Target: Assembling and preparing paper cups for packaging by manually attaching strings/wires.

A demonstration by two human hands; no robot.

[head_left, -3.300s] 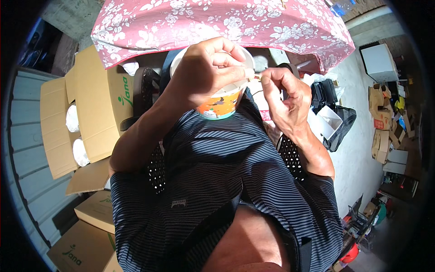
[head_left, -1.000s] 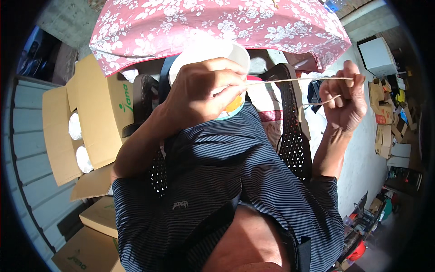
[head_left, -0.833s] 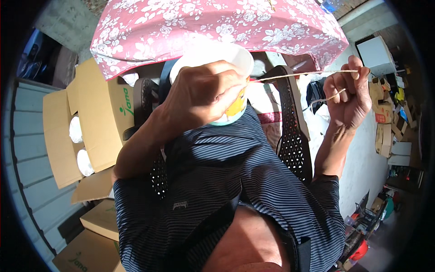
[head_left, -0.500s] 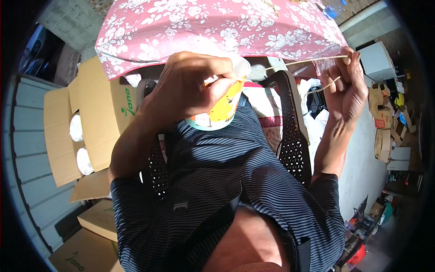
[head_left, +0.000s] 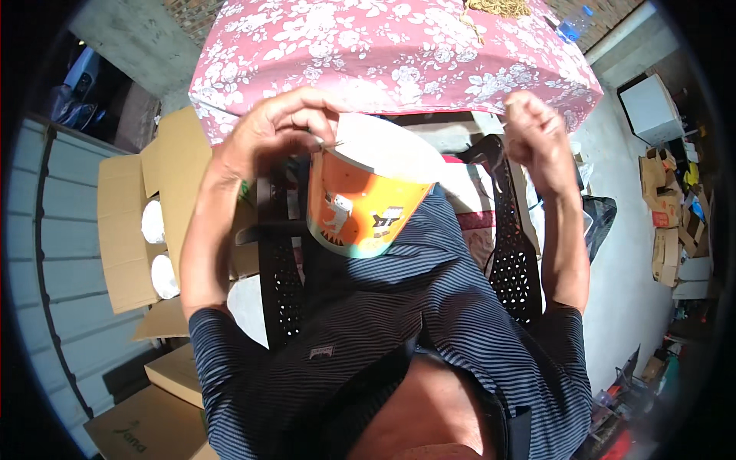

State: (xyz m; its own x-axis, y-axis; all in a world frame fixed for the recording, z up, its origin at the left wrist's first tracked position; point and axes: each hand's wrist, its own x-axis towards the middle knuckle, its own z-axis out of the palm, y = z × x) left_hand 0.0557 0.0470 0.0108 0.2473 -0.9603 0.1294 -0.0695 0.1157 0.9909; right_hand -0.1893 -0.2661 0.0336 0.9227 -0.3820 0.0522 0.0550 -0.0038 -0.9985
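Blk/gry striped shirt [head_left: 460, 307], short slvs [head_left: 211, 333]

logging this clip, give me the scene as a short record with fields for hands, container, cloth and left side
left hand: fingers at the tub rim; grip unclear
right hand: raised, apart from the tub; any contents unclear
container: orange, cartoon animals, white inside
cloth: pink, white flowers; tan cord bundle on it
left side: open cardboard box
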